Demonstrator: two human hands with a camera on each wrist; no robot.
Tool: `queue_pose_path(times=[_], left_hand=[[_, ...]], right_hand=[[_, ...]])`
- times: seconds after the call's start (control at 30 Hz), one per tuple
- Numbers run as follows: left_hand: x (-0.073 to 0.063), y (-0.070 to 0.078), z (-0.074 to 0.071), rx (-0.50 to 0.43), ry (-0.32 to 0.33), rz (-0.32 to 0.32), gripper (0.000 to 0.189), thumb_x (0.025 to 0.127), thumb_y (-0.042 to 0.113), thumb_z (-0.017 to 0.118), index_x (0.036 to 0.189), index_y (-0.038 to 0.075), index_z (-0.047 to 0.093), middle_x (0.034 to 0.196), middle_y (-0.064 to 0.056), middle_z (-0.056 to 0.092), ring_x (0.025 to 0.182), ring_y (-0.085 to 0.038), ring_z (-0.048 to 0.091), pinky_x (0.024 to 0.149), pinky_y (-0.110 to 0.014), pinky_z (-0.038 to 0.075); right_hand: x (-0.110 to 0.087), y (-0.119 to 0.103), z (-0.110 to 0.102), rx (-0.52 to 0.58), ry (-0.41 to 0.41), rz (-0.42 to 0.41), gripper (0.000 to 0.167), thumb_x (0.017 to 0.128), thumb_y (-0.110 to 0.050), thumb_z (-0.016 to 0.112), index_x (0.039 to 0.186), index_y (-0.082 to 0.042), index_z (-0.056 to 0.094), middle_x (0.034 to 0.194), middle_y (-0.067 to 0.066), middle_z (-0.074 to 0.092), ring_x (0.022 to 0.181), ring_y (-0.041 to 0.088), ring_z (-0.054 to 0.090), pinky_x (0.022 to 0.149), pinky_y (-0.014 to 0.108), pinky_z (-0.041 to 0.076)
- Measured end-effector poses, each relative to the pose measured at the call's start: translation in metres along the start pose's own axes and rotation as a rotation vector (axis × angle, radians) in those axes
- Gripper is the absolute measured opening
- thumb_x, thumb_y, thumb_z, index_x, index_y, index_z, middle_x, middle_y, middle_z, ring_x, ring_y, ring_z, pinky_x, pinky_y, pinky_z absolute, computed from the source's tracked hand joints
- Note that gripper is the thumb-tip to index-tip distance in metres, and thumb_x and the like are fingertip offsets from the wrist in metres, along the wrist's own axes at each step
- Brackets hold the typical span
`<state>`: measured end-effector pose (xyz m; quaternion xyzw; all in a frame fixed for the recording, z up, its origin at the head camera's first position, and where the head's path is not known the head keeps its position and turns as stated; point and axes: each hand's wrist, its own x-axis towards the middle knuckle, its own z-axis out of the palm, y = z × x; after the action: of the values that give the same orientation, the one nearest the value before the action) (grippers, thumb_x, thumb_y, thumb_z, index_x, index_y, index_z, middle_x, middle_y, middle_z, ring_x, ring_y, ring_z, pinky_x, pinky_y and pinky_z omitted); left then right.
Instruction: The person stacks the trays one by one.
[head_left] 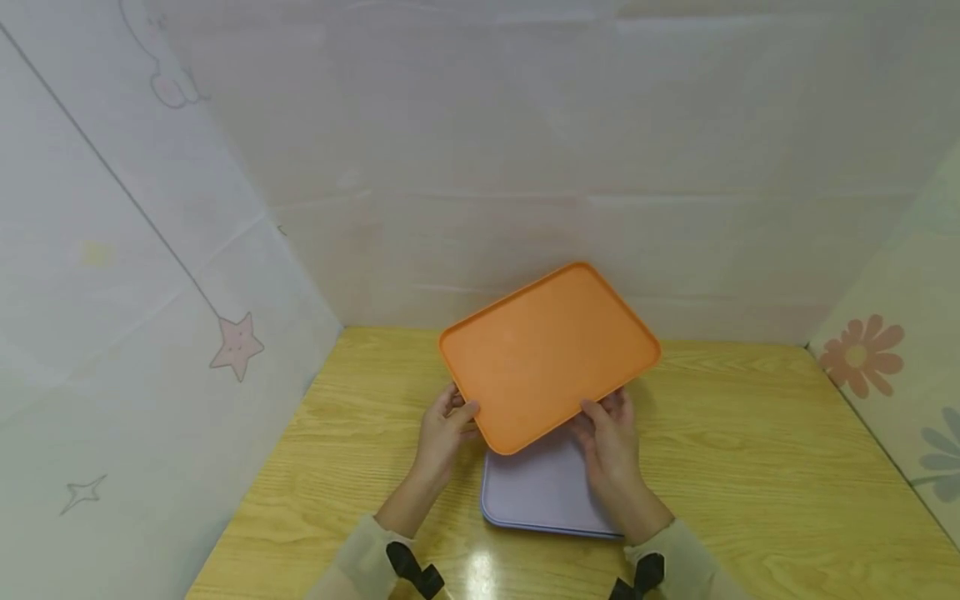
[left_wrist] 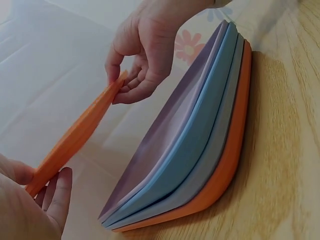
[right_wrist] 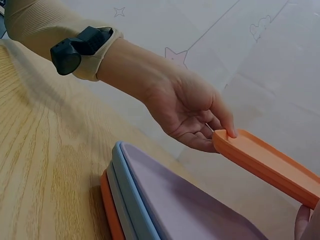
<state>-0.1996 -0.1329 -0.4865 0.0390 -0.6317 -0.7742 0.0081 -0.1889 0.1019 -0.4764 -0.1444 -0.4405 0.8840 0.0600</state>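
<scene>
Both hands hold up an orange tray [head_left: 551,354], tilted and turned, above a stack of trays. My left hand [head_left: 441,437] pinches its left short edge, thumb on top and fingers beneath. At the near long edge, my right hand [head_left: 611,446] pinches the rim the same way. Below lies a purple tray [head_left: 536,492], the top of the stack, partly hidden by the orange one. Seen from the left wrist, a blue tray [left_wrist: 212,107], a grey tray [left_wrist: 225,125] and another orange tray [left_wrist: 240,125] lie under the purple one.
The stack stands on a wooden table [head_left: 750,450] near its front edge. A pale wall sheet [head_left: 525,167] rises behind the table. Printed side sheets flank it, with a star [head_left: 238,344] at left and a flower [head_left: 862,356] at right.
</scene>
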Motion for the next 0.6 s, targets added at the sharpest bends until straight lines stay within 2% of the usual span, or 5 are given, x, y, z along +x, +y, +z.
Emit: queue_pose_path(times=[0.2,0.37,0.43,0.53,0.6], left_hand=[[-0.001,-0.001,-0.001,0.003,-0.044,0.016,0.050,0.095,0.007,0.066,0.141,-0.001,0.049,0.113,-0.015,0.054,0.084,-0.020,0.069,0.076,-0.037,0.062],[-0.004,-0.001,-0.002,0.032,-0.075,0.015,0.047,0.094,0.009,0.068,0.134,-0.003,0.048,0.116,-0.017,0.052,0.085,-0.020,0.068,0.079,-0.038,0.061],[-0.004,-0.001,-0.005,0.048,-0.100,0.004,0.046,0.095,0.013,0.068,0.134,-0.002,0.048,0.117,-0.017,0.051,0.089,-0.022,0.068,0.083,-0.043,0.061],[-0.003,0.000,-0.011,0.069,-0.147,-0.020,0.044,0.099,0.020,0.065,0.133,-0.001,0.048,0.118,-0.017,0.052,0.100,-0.032,0.066,0.093,-0.055,0.056],[-0.001,0.001,-0.017,0.108,-0.158,-0.029,0.045,0.101,0.029,0.063,0.133,0.000,0.049,0.120,-0.017,0.054,0.107,-0.037,0.063,0.097,-0.058,0.053]], right_hand=[[0.002,-0.002,-0.004,-0.011,0.017,0.026,0.065,0.097,0.005,0.053,0.152,-0.021,0.030,0.105,0.001,0.043,0.088,0.012,0.061,0.074,0.032,0.058],[0.003,-0.007,-0.009,-0.037,0.013,0.055,0.057,0.097,0.003,0.055,0.145,-0.020,0.037,0.102,-0.001,0.047,0.088,0.012,0.060,0.072,0.032,0.058],[0.004,-0.010,-0.011,-0.042,0.008,0.072,0.058,0.097,0.003,0.054,0.147,-0.021,0.036,0.105,-0.003,0.050,0.089,0.011,0.060,0.072,0.031,0.058],[0.006,-0.014,-0.017,-0.058,-0.010,0.090,0.062,0.098,0.004,0.052,0.152,-0.020,0.032,0.112,-0.004,0.051,0.090,0.009,0.060,0.071,0.029,0.058],[0.009,-0.017,-0.022,-0.071,-0.013,0.102,0.065,0.098,0.004,0.052,0.154,-0.021,0.029,0.112,-0.006,0.053,0.087,0.008,0.061,0.069,0.027,0.058]])
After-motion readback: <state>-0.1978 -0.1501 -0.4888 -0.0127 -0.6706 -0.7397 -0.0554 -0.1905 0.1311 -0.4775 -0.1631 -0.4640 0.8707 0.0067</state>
